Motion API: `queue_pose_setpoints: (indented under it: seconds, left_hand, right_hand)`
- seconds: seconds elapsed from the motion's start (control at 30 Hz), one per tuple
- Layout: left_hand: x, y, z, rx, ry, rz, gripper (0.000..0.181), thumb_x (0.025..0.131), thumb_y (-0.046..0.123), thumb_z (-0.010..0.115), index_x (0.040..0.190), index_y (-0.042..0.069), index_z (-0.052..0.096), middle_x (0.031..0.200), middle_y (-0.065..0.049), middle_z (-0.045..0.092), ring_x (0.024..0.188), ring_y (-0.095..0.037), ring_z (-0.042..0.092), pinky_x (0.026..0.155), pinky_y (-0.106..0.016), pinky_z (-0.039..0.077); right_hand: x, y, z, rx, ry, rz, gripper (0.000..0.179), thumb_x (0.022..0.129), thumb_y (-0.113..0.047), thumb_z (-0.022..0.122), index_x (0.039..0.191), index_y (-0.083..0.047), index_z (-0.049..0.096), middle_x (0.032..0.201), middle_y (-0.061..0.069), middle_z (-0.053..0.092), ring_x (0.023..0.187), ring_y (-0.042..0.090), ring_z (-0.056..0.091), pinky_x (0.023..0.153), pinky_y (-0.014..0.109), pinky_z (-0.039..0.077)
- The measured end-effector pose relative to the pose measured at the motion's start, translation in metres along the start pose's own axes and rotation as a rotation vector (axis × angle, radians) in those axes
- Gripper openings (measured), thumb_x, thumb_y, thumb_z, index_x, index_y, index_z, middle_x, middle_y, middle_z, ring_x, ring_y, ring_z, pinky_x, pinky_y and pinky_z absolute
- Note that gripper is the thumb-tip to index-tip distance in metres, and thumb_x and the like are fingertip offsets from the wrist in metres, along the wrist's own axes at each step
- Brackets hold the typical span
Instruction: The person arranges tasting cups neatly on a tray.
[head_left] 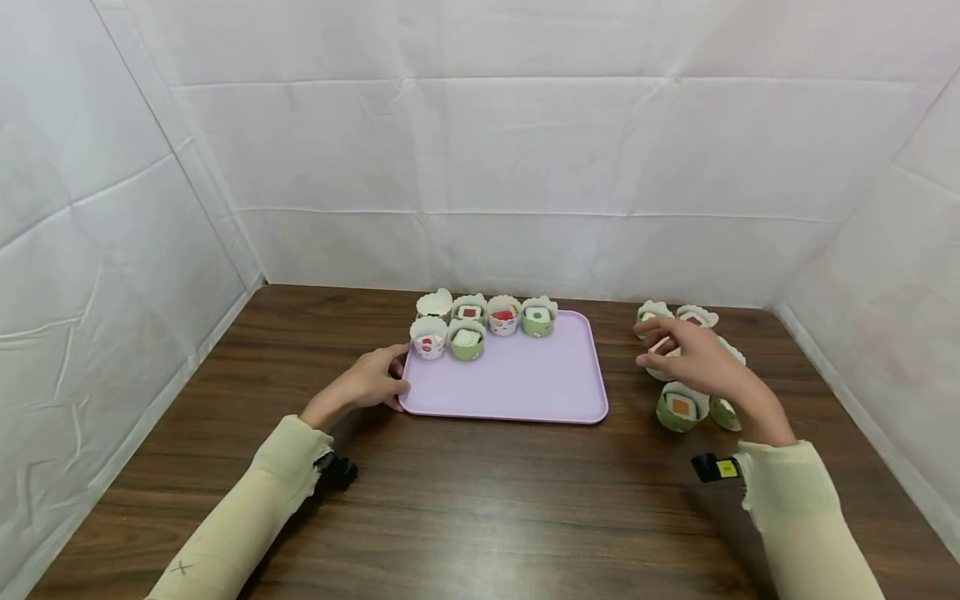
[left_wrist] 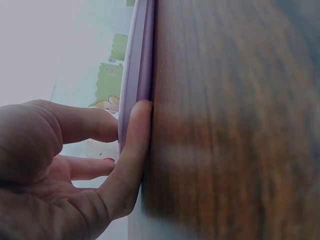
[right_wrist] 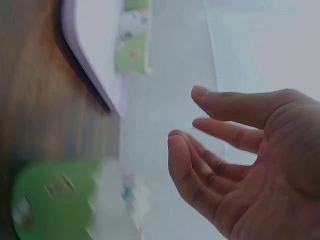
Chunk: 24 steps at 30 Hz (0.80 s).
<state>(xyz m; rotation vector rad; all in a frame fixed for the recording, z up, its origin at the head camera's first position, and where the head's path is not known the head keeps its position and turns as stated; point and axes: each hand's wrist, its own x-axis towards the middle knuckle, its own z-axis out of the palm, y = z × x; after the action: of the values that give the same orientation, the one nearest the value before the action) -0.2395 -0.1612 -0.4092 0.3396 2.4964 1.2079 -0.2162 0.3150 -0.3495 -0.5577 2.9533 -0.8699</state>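
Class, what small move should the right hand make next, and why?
Probably lower the right hand and pinch a nearby cup, perhaps the orange-filled cup: the hand hangs near that group, holding nothing, and the tray has bare space beside its two front cups.

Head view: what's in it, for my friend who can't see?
A person's left grip holds the edge of a lilac tray with six small cups, while the empty right grip hovers above more cups on a brown table.
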Motion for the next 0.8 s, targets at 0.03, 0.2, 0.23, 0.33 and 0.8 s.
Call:
queue_pose_setpoints:
  seconds: [0.03, 0.2, 0.23, 0.33, 0.8]
  left_hand:
    - [0.000, 0.000, 0.000, 0.001, 0.000, 0.001, 0.076, 0.091, -0.008, 0.060, 0.159, -0.008, 0.025, 0.105, -0.022, 0.056, 0.064, -0.019, 0.070, 0.062, -0.033, 0.067]
    - [-0.001, 0.001, 0.000, 0.002, 0.002, 0.001, 0.076, 0.091, -0.008, 0.059, 0.159, -0.008, 0.025, 0.102, -0.021, 0.055, 0.063, -0.018, 0.070, 0.062, -0.034, 0.067]
    - [-0.001, 0.001, 0.000, 0.001, 0.001, 0.001, 0.076, 0.091, -0.008, 0.059, 0.159, -0.008, 0.025, 0.102, -0.021, 0.055, 0.063, -0.018, 0.070, 0.062, -0.034, 0.067]
    - [-0.001, 0.001, 0.000, 0.000, 0.002, 0.000, 0.076, 0.091, -0.008, 0.059, 0.159, -0.008, 0.026, 0.102, -0.020, 0.055, 0.063, -0.018, 0.070, 0.062, -0.034, 0.067]
    - [0.000, -0.001, -0.001, -0.024, -0.015, 0.008, 0.076, 0.091, -0.007, 0.059, 0.159, -0.008, 0.025, 0.102, -0.021, 0.054, 0.064, -0.019, 0.070, 0.063, -0.035, 0.068]
  right_hand:
    - [-0.002, 0.003, -0.005, -0.017, 0.020, -0.004, 0.044, 0.097, -0.020, 0.073, 0.137, -0.004, 0.061, 0.120, 0.019, 0.068, 0.098, 0.024, 0.069, 0.070, 0.024, 0.059]
    - [-0.013, 0.025, -0.025, -0.008, 0.068, 0.015, 0.035, 0.095, -0.022, 0.076, 0.127, -0.010, 0.067, 0.115, 0.012, 0.071, 0.092, 0.005, 0.065, 0.067, 0.022, 0.058]
    - [-0.016, 0.030, -0.029, 0.020, 0.071, 0.022, 0.034, 0.095, -0.021, 0.077, 0.125, -0.010, 0.068, 0.114, 0.009, 0.071, 0.090, 0.002, 0.064, 0.067, 0.022, 0.059]
    - [-0.024, 0.048, -0.038, 0.093, 0.078, 0.026, 0.031, 0.093, -0.016, 0.078, 0.121, -0.007, 0.070, 0.109, -0.004, 0.072, 0.089, -0.002, 0.064, 0.066, 0.023, 0.059]
    - [-0.060, 0.121, -0.059, 0.166, -0.077, -0.001, 0.037, 0.088, -0.001, 0.078, 0.123, 0.000, 0.065, 0.105, -0.010, 0.075, 0.096, -0.002, 0.068, 0.076, 0.012, 0.057]
